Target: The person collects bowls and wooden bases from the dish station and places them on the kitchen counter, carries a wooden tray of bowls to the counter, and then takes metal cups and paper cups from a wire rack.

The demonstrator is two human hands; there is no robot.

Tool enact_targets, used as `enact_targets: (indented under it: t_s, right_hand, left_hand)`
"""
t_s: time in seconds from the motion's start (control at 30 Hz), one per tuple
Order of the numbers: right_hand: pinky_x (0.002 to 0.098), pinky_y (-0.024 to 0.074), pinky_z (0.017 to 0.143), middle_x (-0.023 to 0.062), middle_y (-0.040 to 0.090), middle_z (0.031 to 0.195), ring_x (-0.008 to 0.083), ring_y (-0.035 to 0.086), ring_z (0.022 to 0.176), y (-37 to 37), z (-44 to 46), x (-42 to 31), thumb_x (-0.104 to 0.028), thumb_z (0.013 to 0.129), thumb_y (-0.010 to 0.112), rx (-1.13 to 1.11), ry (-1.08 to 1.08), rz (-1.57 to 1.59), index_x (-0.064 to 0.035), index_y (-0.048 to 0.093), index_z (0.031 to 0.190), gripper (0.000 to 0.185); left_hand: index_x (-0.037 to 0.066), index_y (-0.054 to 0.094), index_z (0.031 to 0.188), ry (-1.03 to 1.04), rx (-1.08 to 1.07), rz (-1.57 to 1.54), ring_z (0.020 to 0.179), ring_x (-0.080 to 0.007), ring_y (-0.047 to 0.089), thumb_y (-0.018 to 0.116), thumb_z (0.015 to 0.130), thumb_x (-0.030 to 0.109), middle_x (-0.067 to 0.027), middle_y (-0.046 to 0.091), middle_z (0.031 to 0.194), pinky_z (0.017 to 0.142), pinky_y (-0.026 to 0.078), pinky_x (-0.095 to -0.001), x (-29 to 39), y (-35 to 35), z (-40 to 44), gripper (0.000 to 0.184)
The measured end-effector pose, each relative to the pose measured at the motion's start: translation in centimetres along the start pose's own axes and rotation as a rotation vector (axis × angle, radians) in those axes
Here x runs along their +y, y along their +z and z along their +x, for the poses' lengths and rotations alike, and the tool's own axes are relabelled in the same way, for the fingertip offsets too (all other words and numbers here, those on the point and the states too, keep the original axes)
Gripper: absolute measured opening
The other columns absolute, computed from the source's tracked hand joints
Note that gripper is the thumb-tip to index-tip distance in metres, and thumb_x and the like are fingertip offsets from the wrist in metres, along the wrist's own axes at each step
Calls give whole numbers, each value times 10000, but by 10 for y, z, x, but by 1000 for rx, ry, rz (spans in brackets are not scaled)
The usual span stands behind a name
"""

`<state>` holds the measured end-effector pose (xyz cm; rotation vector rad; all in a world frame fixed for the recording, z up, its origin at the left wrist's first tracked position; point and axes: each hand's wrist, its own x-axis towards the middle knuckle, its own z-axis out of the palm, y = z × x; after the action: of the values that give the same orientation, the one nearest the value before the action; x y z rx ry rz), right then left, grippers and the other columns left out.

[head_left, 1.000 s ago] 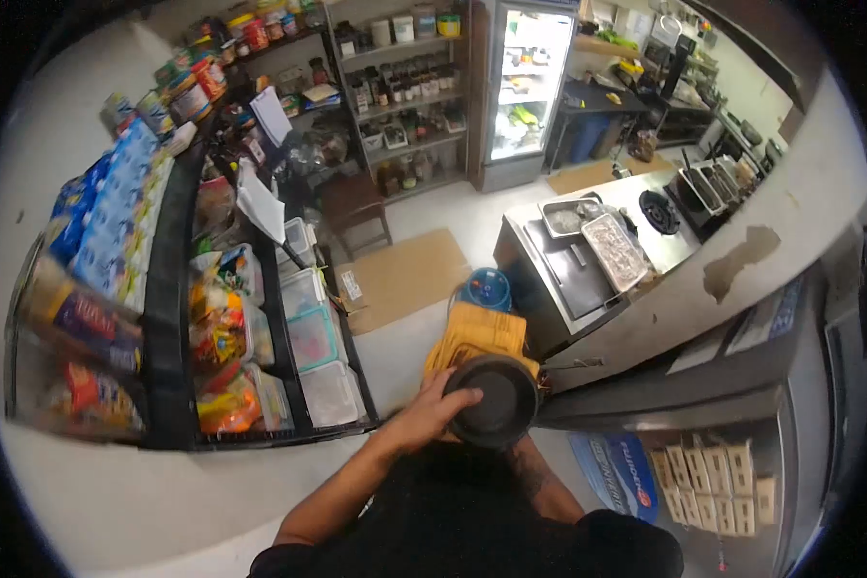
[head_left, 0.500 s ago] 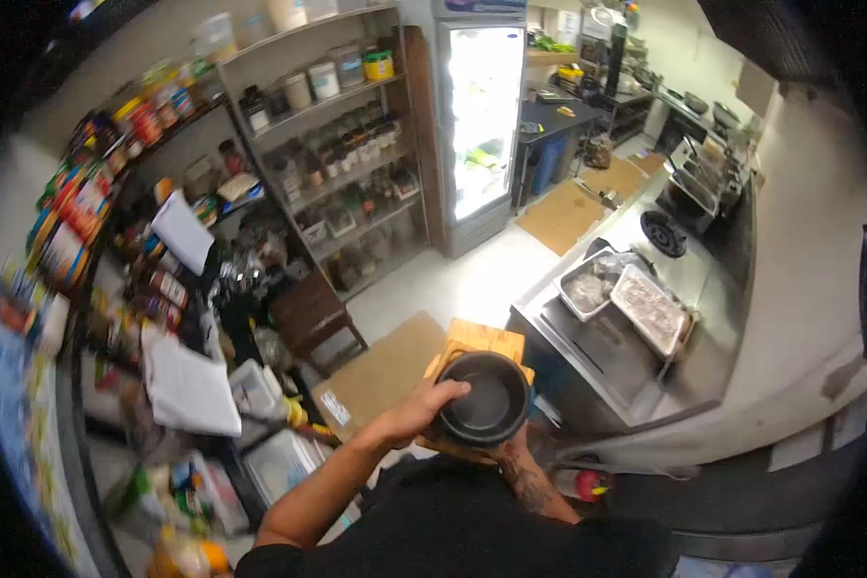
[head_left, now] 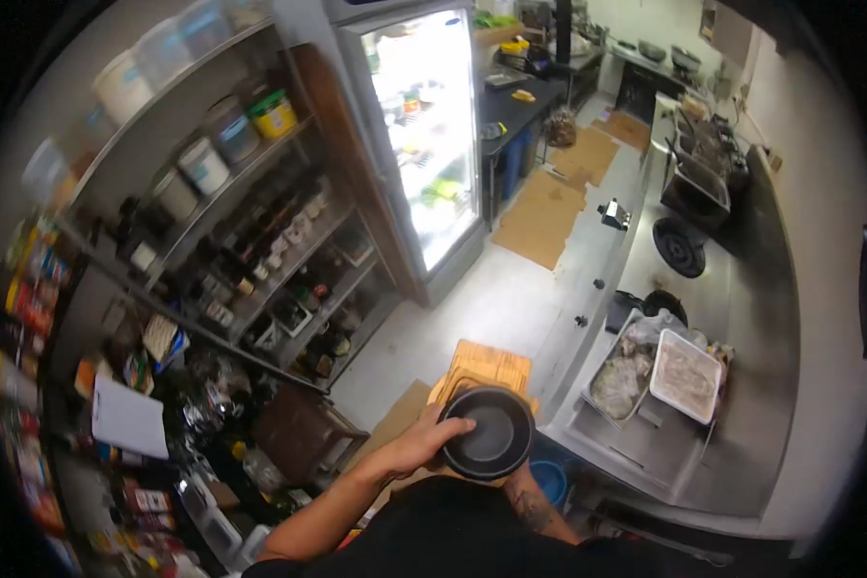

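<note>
A black round bowl (head_left: 491, 438), with nothing in it, sits on top of wooden boards (head_left: 494, 362) in front of my chest. My left hand (head_left: 424, 438) is closed on the bowl's left side, its thumb hooked over the rim and the other fingers largely hidden. My right hand (head_left: 518, 474) supports the stack from the lower right; bowl and boards cover its fingers. The boards look like serving boards, and one has a wire-like or cut-out edge that I cannot make out.
To the right runs a steel counter (head_left: 636, 460) bearing a metal tray of bagged food (head_left: 618, 380) and a white tub (head_left: 686, 378). Ahead stand a lit glass-door fridge (head_left: 424, 144) and cardboard (head_left: 539, 220) on the floor. Loaded shelves (head_left: 260, 289) and a brown chair (head_left: 303, 433) are left.
My view has turned and moved forward, so the fridge and shelves are closer and shifted left. The bowl and boards stay in my hands. A blue bucket now shows below right.
</note>
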<state>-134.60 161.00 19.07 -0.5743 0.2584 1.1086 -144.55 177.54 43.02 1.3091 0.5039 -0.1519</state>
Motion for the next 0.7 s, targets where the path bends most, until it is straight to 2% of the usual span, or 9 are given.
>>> enact_targets:
  t_s: [0.03, 0.07, 0.2, 0.27, 0.4, 0.43, 0.53, 0.6, 0.7]
  right_hand:
    - [448, 536, 1036, 163, 624, 1348, 307, 636, 1209, 12, 26, -14, -476, 1081, 412, 4, -16, 15, -33, 525, 1428, 574]
    - [447, 536, 1037, 163, 624, 1349, 306, 636, 1210, 25, 48, -30, -475, 1081, 411, 6, -31, 23, -34, 525, 1428, 573]
    - [446, 535, 1039, 160, 621, 1353, 305, 634, 1214, 72, 128, -103, -471, 1082, 410, 12, -102, 25, -35, 523, 1429, 569]
    - [445, 534, 1040, 159, 620, 1356, 304, 633, 1215, 88, 175, -144, -470, 1082, 410, 6, -144, 22, -36, 523, 1430, 567]
    - [443, 533, 1043, 157, 617, 1360, 303, 632, 1219, 101, 266, -218, -466, 1083, 409, 64, -230, 46, -38, 521, 1431, 563]
    - [442, 533, 1044, 157, 617, 1362, 303, 631, 1220, 105, 288, -237, -465, 1083, 408, 87, -255, 52, -38, 521, 1431, 562]
    - [441, 532, 1046, 155, 615, 1365, 302, 630, 1223, 122, 351, -309, -462, 1084, 407, 157, -377, 78, -39, 520, 1432, 559]
    - [440, 532, 1047, 154, 614, 1367, 301, 629, 1225, 136, 380, -354, -460, 1084, 407, 210, -453, 88, -40, 519, 1433, 557]
    - [439, 531, 1049, 152, 612, 1371, 300, 628, 1228, 156, 417, -423, -457, 1085, 406, 279, -541, 99, -42, 518, 1434, 554]
  left_hand:
    - [10, 516, 1383, 151, 11, 26, 943, -135, 658, 593, 1002, 340, -52, 666, 1141, 776, 562, -269, 7, -16, 25, 510]
    - [10, 516, 1383, 142, 2, 30, 943, -135, 658, 593, 1002, 340, -52, 666, 1141, 776, 562, -269, 28, -30, 49, 510]
    - [5, 513, 1406, -194, -97, -108, 1047, -136, 637, 615, 999, 322, -64, 651, 1205, 843, 560, -287, 94, -74, 150, 526]
    - [1, 519, 1396, -158, -161, -74, 1047, -137, 642, 630, 996, 340, -67, 652, 1180, 832, 569, -291, 136, -93, 207, 536]
    - [17, 533, 1348, -206, -312, 18, 937, -95, 663, 610, 1007, 390, -57, 665, 1088, 682, 578, -277, 201, -126, 336, 512]
    - [27, 535, 1331, -166, -299, 17, 847, -73, 644, 602, 999, 450, -59, 668, 1045, 579, 538, -264, 214, -129, 368, 542]
    - [26, 536, 1331, -152, -371, 181, 796, -92, 622, 617, 973, 509, -56, 662, 1021, 551, 497, -253, 282, -135, 455, 607]
    - [27, 529, 1348, -136, -372, 205, 781, -138, 605, 592, 959, 580, -68, 655, 1041, 546, 477, -278, 310, -137, 519, 679]
    - [41, 501, 1422, -202, -580, 223, 1046, -250, 656, 498, 973, 668, -146, 629, 1281, 729, 569, -401, 372, -136, 615, 772]
